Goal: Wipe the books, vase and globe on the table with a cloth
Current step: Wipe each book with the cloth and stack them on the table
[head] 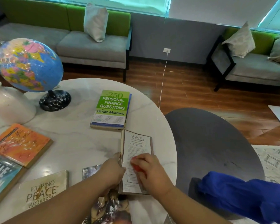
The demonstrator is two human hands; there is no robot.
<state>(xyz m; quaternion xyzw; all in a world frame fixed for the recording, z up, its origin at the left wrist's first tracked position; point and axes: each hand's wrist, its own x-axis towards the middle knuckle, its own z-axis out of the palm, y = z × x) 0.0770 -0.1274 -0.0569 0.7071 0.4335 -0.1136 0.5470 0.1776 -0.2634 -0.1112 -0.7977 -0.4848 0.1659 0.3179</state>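
Just nearer the camera than the green book (111, 107), almost touching its near right corner, a small paperback (137, 144) lies flat on the round marble table (74, 143) with its printed back cover up. The left hand (111, 172) grips the paperback's left edge, thumb on top and fingers curled at the side. The right hand (150, 172) rests on the cover, its fingers curled over a small bunched red cloth (137, 167) and pressing it against the page-coloured surface.

Left of the green book and a little farther back stands the globe (27, 65) on its dark base, and farther left again the white vase (10, 104). Left of the green book and nearer the camera lie an orange book (21, 144), a blue-grey book (2, 177) at the frame's edge, and a pale book (44, 189) with "PEACE" on it. Another book (90, 170) shows partly behind the left wrist, and one more (111, 209) sits under both forearms.

Right of the green book, off the table, a blue cloth (249, 196) is heaped on a dark round surface (208, 143).
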